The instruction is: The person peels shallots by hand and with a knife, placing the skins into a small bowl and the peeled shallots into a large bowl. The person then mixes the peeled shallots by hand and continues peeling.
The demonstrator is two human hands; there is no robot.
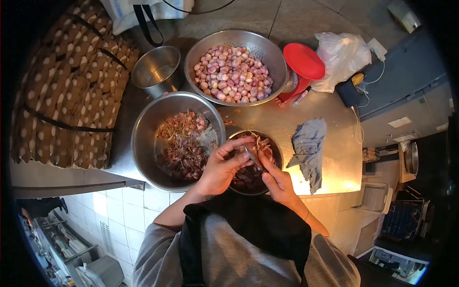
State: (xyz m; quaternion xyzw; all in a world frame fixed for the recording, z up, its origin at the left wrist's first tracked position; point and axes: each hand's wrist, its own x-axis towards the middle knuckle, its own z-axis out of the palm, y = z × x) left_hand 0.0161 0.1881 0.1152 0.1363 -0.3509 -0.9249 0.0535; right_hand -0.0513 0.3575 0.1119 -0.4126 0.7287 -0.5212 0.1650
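Note:
Both hands meet over a small metal bowl [273, 143] that holds reddish-brown shallot skins. My right hand [279, 184] is closed on a small knife [255, 159], its blade pointing up and left toward my other fingers. My left hand [220, 167] is closed, thumb and fingers pinched near the blade tip; what lies between them is mostly hidden. Left of it stands a wide metal basin [143, 150] with shallots, loose skins and dry roots. Behind, a large metal colander [279, 79] is heaped with peeled pink shallots [232, 74].
A metal pot [155, 71] stands at the back left, beside stacked egg trays [67, 95]. A red-lidded container [304, 61] and a white plastic bag [342, 60] sit right of the colander. A grey cloth [308, 150] lies near the table's right side.

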